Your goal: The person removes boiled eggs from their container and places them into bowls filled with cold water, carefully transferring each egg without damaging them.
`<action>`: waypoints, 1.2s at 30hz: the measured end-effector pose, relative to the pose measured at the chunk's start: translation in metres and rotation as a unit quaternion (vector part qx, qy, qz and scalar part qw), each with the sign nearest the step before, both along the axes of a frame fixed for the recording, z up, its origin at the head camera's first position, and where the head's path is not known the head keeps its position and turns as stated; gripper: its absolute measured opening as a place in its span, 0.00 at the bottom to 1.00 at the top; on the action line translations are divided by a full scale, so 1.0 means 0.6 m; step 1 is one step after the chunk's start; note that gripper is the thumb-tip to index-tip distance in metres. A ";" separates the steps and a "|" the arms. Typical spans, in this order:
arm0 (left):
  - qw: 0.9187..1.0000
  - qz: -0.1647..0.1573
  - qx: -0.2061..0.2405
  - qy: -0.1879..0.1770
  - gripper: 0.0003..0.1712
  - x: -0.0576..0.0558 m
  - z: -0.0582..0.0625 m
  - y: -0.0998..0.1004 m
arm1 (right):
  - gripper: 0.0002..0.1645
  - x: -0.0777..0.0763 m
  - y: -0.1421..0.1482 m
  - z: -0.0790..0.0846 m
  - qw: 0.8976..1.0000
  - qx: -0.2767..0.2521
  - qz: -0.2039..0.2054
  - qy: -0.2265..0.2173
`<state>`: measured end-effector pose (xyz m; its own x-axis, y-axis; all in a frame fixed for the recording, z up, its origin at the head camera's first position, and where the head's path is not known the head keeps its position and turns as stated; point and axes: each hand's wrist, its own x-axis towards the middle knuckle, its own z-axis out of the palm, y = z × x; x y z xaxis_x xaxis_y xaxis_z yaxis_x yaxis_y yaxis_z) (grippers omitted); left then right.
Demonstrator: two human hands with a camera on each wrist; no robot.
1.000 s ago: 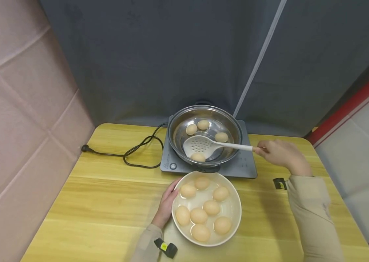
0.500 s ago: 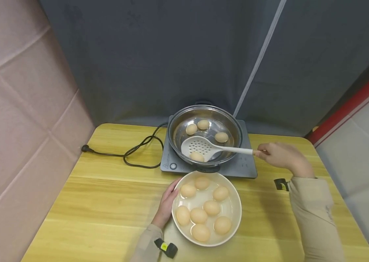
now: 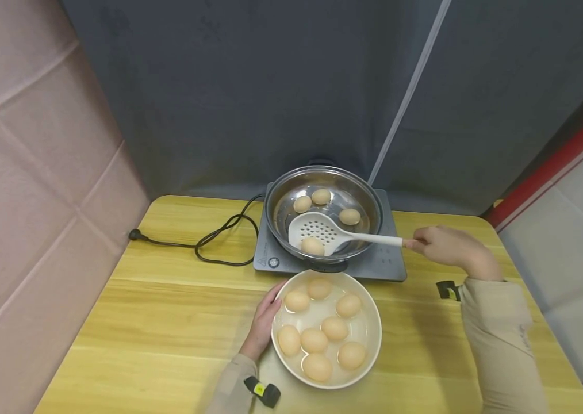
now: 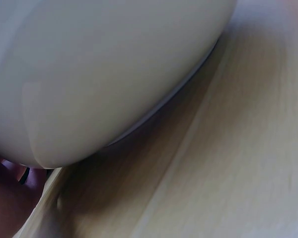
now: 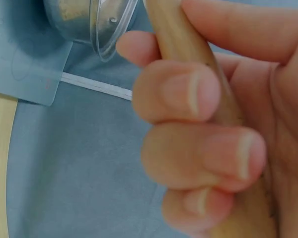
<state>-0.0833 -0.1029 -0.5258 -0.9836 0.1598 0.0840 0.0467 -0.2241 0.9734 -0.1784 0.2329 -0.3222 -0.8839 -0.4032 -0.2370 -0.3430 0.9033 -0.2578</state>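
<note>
My right hand [image 3: 444,247] grips the wooden handle [image 5: 186,44] of a white skimmer [image 3: 374,238], fingers curled round it in the right wrist view. The skimmer's perforated bowl is inside a steel pan [image 3: 376,201] and carries an egg [image 3: 313,246]. Behind it in the pan lie three more eggs, one of them an egg [image 3: 349,217] at the right. My left hand [image 3: 260,325] holds the left side of a cream bowl [image 3: 376,351], thumb at the rim. Several eggs [image 3: 334,328] sit in liquid there. The left wrist view shows mostly the bowl's outer wall [image 4: 104,74].
The pan stands on a flat grey induction cooker [image 3: 392,264] at the back of the wooden table [image 3: 167,328]. Its black cord [image 3: 214,236] loops across the table to a plug at the left. A dark grey curtain [image 3: 250,98] hangs right behind.
The skimmer has shifted slightly under the near egg, which now sits higher on its perforated bowl. My right hand has moved a little to the right. My left hand and the cream bowl stay put.
</note>
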 end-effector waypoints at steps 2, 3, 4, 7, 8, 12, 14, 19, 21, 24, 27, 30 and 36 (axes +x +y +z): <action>1.000 0.001 -0.001 -0.004 0.26 0.000 0.000 0.000 | 0.19 0.000 0.001 0.003 1.000 0.003 -0.003 -0.006; 1.000 0.001 -0.001 -0.005 0.26 0.000 0.001 0.000 | 0.19 0.000 0.002 0.004 1.000 0.003 -0.005 -0.010; 1.000 0.002 -0.002 -0.006 0.26 0.000 0.001 0.000 | 0.19 0.000 0.002 0.005 1.000 0.003 -0.006 -0.014; 1.000 0.002 -0.001 -0.007 0.26 -0.001 0.001 0.000 | 0.19 0.001 0.003 0.009 0.999 0.000 -0.012 -0.030; 1.000 0.001 0.000 -0.007 0.26 -0.001 0.000 0.000 | 0.19 0.001 0.004 0.010 0.999 -0.002 -0.014 -0.037; 1.000 0.000 0.001 -0.003 0.26 -0.002 0.000 0.000 | 0.20 0.000 0.010 0.012 0.997 -0.019 -0.021 -0.070; 1.000 0.001 0.001 -0.002 0.26 -0.002 0.001 0.000 | 0.19 -0.002 0.014 0.011 0.995 -0.028 -0.027 -0.087; 1.000 0.001 -0.001 -0.005 0.26 -0.002 0.002 0.000 | 0.19 -0.006 0.021 0.010 0.991 -0.046 -0.041 -0.119; 1.000 0.002 -0.003 -0.007 0.26 -0.002 0.003 0.000 | 0.19 -0.006 0.021 0.011 0.990 -0.052 -0.040 -0.123; 1.000 0.004 -0.004 -0.010 0.26 -0.001 0.003 0.000 | 0.18 -0.004 0.021 0.012 0.990 -0.057 -0.037 -0.126; 1.000 0.006 -0.005 -0.009 0.26 -0.001 0.003 0.000 | 0.18 -0.005 0.023 0.012 0.988 -0.065 -0.039 -0.133; 1.000 0.004 -0.003 -0.009 0.26 -0.001 0.003 0.001 | 0.17 -0.005 0.026 0.011 0.986 -0.074 -0.045 -0.146; 1.000 0.008 -0.001 -0.014 0.26 0.000 0.003 0.002 | 0.18 -0.003 0.030 0.013 0.982 -0.087 -0.052 -0.160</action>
<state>-0.0831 -0.1016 -0.5241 -0.9880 0.1444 0.0553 0.0222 -0.2214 0.9749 -0.1802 0.2507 -0.3145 -0.8131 -0.3742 -0.4459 -0.1279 0.8621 -0.4903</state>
